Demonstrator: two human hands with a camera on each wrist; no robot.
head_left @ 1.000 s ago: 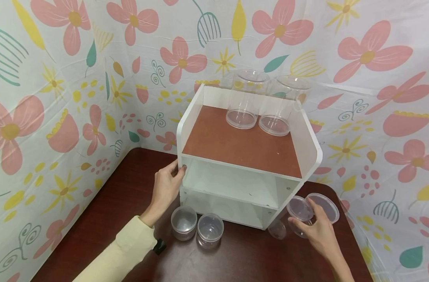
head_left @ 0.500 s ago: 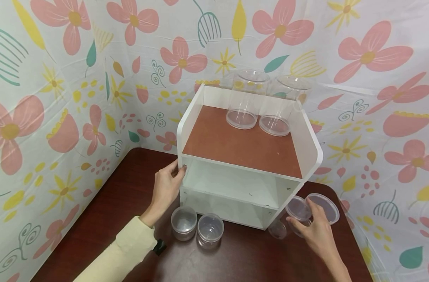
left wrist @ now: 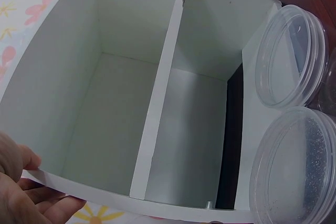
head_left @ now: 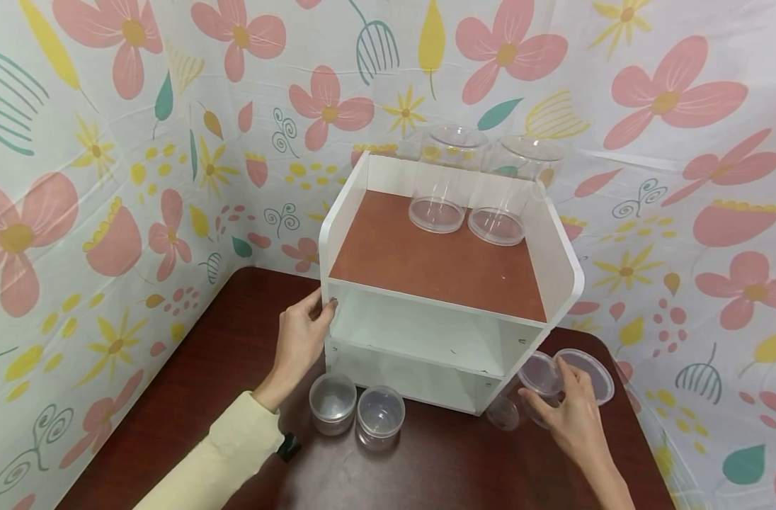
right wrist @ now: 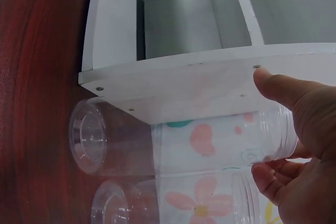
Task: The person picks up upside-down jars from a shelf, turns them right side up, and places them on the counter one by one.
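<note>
A white shelf unit [head_left: 452, 333] with a brown top board stands on the dark red table. My left hand [head_left: 301, 340] holds the front edge of its left side panel, thumb on the inner side in the left wrist view. At the unit's right side, my right hand [head_left: 575, 411] grips a tall clear jar [head_left: 539, 373] near its lidded top. In the right wrist view, the thumb and curled fingers [right wrist: 268, 179] lie on either side of that jar's top, with the thumb tip by the side panel [right wrist: 184, 85]. A second tall jar [head_left: 588, 375] stands right beside it.
Two tall clear jars [head_left: 435, 212] [head_left: 498, 225] stand on the brown top board. In front of the unit are two short round clear containers [head_left: 333, 404] [head_left: 380, 418]. A flowered cloth [head_left: 337, 35] hangs behind and at the sides. The table's edge [head_left: 643, 432] runs close to the right hand.
My right hand and the jar top in it have shifted very slightly. The left hand, the shelf unit and the other containers look the same.
</note>
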